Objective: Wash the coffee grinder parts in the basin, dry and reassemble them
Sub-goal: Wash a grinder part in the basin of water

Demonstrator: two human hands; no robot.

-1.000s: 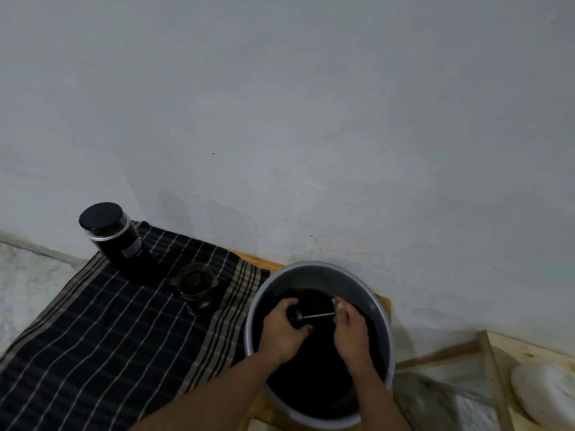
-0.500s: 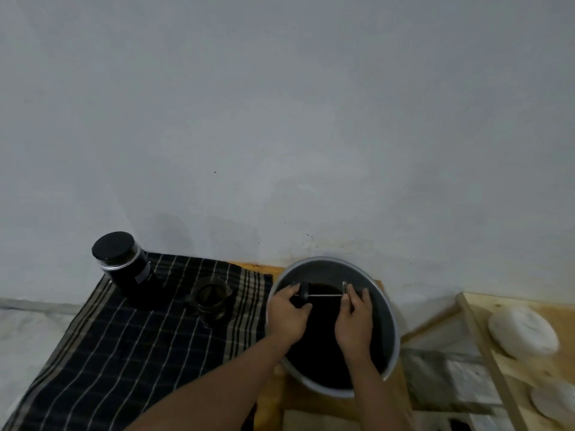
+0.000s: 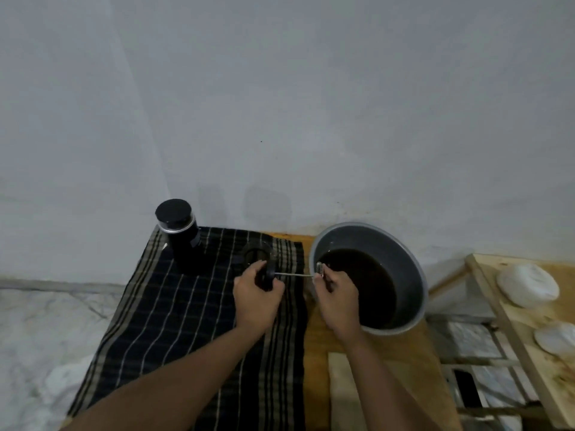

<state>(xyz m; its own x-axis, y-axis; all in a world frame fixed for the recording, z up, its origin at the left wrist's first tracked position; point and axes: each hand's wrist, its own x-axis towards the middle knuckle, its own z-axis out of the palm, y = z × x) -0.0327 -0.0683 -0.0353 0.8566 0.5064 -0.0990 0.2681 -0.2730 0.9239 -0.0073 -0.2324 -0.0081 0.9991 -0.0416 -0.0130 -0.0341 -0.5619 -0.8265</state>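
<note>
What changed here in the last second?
Both hands carried the crank leftward out of the basin: the left hand, gripping its knob, is now over the checked cloth, the right hand, pinching the metal end, at the rim. Grips, jar and small part on the cloth stayed.

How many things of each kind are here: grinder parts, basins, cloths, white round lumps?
Grinder parts: 3 (black canister, small dark cup, crank)
Basin: 1
Checked cloth: 1
White round lumps: 2
Total: 7
</note>
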